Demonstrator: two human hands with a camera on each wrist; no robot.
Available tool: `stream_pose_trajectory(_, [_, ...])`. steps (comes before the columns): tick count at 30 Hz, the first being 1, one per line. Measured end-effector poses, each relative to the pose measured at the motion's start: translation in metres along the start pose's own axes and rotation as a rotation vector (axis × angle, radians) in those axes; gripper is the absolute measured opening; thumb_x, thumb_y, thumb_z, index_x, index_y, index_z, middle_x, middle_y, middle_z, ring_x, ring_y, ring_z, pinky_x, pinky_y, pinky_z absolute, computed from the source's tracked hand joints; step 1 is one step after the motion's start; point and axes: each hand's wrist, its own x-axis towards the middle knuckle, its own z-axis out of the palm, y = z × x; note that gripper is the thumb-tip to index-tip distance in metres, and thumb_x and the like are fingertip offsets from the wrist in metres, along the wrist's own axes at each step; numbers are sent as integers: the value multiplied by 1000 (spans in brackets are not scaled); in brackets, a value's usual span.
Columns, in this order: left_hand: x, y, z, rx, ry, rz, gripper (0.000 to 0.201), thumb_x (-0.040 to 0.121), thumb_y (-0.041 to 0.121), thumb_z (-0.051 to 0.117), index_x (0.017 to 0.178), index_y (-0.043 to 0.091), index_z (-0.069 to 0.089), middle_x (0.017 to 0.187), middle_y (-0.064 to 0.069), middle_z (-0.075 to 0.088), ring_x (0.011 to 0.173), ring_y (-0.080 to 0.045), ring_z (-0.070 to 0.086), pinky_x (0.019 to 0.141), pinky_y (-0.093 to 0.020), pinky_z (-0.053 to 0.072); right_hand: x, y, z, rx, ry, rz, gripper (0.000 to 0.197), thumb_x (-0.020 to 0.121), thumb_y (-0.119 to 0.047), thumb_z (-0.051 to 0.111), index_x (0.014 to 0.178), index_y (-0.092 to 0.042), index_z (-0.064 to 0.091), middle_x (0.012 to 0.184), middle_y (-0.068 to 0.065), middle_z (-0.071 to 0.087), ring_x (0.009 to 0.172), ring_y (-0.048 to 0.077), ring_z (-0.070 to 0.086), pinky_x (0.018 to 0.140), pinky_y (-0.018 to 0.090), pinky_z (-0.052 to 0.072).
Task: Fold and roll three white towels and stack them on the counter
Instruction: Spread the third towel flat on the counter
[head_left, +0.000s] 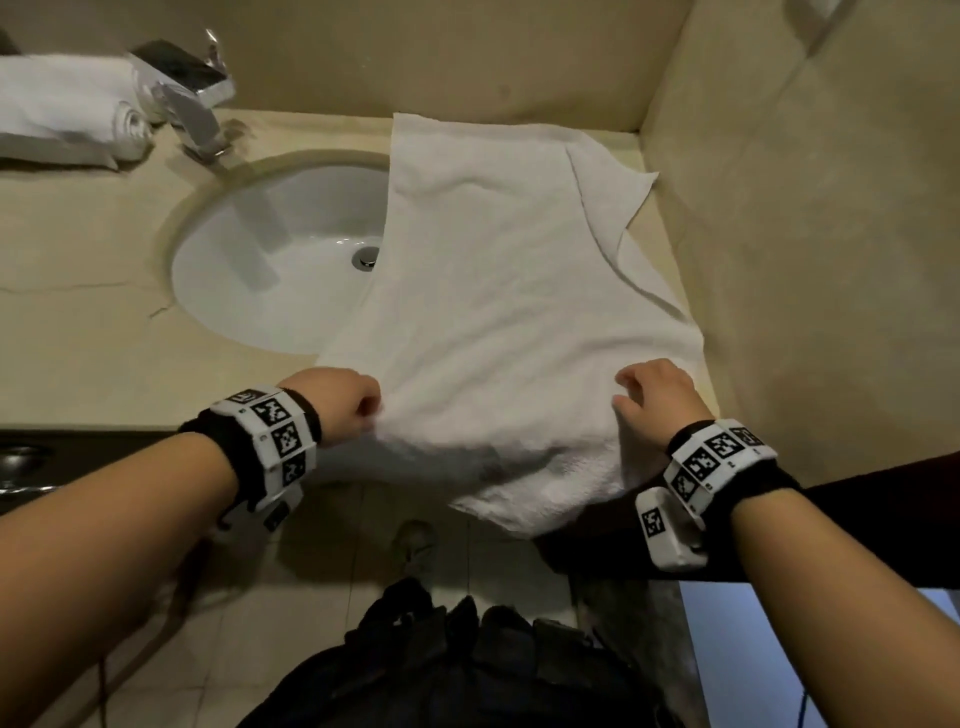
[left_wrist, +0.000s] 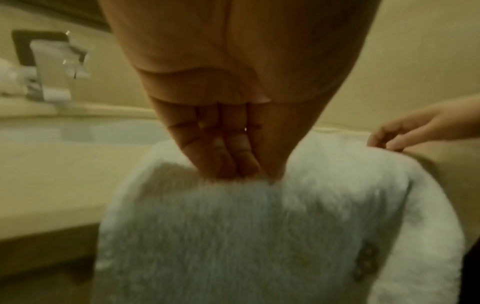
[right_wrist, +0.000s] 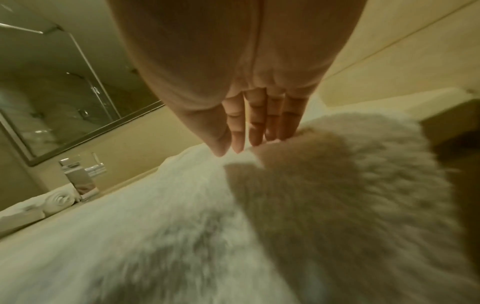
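Note:
A white towel (head_left: 493, 291) lies spread on the beige counter (head_left: 78, 322) to the right of the sink, its near end hanging over the front edge. My left hand (head_left: 337, 405) pinches the towel's near left edge (left_wrist: 233, 195) between curled fingers (left_wrist: 228, 164) and thumb. My right hand (head_left: 654, 395) is at the near right part of the towel (right_wrist: 182, 205), its nearly straight fingertips (right_wrist: 255, 137) touching the cloth. Two rolled white towels (head_left: 67, 104) lie at the counter's far left, also visible in the right wrist view (right_wrist: 59, 199).
A white oval sink (head_left: 280, 260) is set in the counter, with the towel covering its right rim. A chrome faucet (head_left: 192, 98) stands behind it. Beige walls (head_left: 805, 234) close off the back and right. A dark bag (head_left: 467, 665) lies on the floor below.

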Motion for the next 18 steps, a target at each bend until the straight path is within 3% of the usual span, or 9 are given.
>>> stream_pose_trajectory(2, [0, -8, -9, -56, -79, 40, 18, 85, 31, 56, 101, 23, 60, 106, 0, 65, 93, -18, 58, 80, -25, 43, 14, -9, -6, 25, -9, -22, 31, 87, -22, 52, 115, -10, 58, 121, 16, 54, 116, 31, 47, 101, 35, 35])
stream_pose_trajectory(4, [9, -17, -25, -168, -75, 45, 19, 86, 32, 56, 100, 21, 61, 104, 0, 65, 90, -15, 55, 81, -25, 42, 33, -20, -15, 82, 18, -21, 29, 88, -20, 51, 114, -8, 58, 120, 17, 56, 112, 31, 51, 98, 35, 39])
stream_pose_trajectory(8, [60, -41, -68, -434, 152, -49, 23, 87, 27, 58, 105, 13, 60, 99, -1, 59, 89, -16, 51, 82, -25, 39, 86, -34, -38, 180, 142, 95, 32, 90, -23, 50, 116, -7, 57, 122, 17, 56, 109, 31, 54, 95, 36, 42])
stream_pose_trajectory(11, [121, -64, -101, -557, 219, -121, 24, 87, 27, 59, 104, 11, 57, 97, -4, 55, 90, -21, 52, 77, -26, 38, 136, -38, -56, 219, 172, 226, 38, 90, -29, 49, 120, -7, 53, 124, 18, 55, 109, 33, 55, 90, 34, 42])
stream_pose_trajectory(13, [169, -80, -117, -598, 197, -182, 35, 86, 29, 60, 112, 6, 55, 105, -10, 57, 101, -27, 55, 82, -30, 40, 170, -39, -63, 235, 136, 335, 43, 90, -34, 48, 125, -8, 47, 127, 18, 53, 112, 34, 53, 90, 35, 41])
stream_pose_trajectory(15, [217, -93, -124, -596, 130, -249, 54, 86, 35, 59, 128, 3, 46, 127, -14, 54, 117, -32, 51, 95, -34, 39, 197, -41, -64, 232, 85, 422, 47, 89, -37, 49, 127, -9, 43, 129, 18, 51, 113, 35, 52, 89, 36, 41])
stream_pose_trajectory(18, [273, -111, -123, -728, 83, -348, 64, 85, 42, 58, 133, 4, 41, 136, -16, 49, 122, -34, 48, 105, -41, 38, 226, -40, -64, 290, 101, 453, 39, 88, -33, 53, 118, -9, 45, 112, 12, 56, 106, 33, 54, 79, 31, 38])
